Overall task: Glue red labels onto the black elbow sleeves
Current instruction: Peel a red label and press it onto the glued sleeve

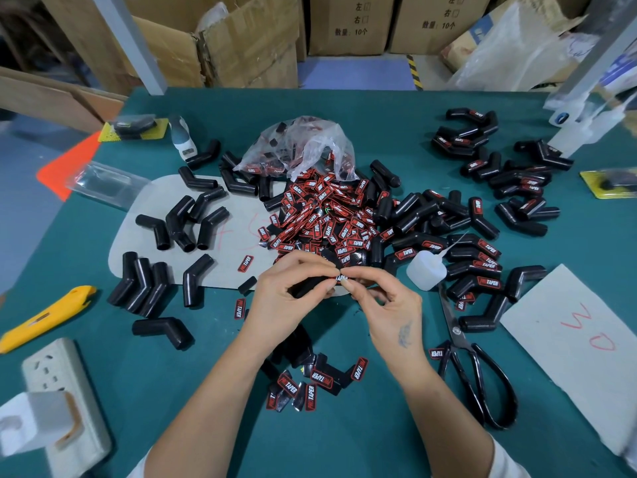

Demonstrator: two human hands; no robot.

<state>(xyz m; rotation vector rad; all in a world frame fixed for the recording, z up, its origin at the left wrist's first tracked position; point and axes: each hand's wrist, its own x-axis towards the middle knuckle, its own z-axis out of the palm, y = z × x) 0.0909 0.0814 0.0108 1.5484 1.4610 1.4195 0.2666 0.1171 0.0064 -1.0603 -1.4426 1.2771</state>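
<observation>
We are working at a green table (344,443), and we are taking the heap of red labels (324,215) at its middle as our landmark. Just in front of that heap, our left hand (286,298) is curling its fingers around a black elbow sleeve (306,286), gripping it from the left side, with the thumb and forefinger meeting at the sleeve's right end. Our right hand (386,305) is pinching a small red label (342,278) between thumb and forefinger, holding it against that same end, so the fingertips of both hands are almost touching. To the left of the heap, bare sleeves (186,219) are lying scattered over a grey card. To the right of the heap, sleeves already bearing labels (482,257) are piling up, with more farther right. A small white glue bottle (425,270) is standing just right of the heap's near edge, and black scissors (472,360) are lying in front of the bottle. Behind the heap a clear plastic bag (303,146) is spilling labels. Far to the left of the heap a yellow utility knife (48,317) is lying on the table. A few loose labels (310,384) are lying nearer to us than the heap, between our forearms.
</observation>
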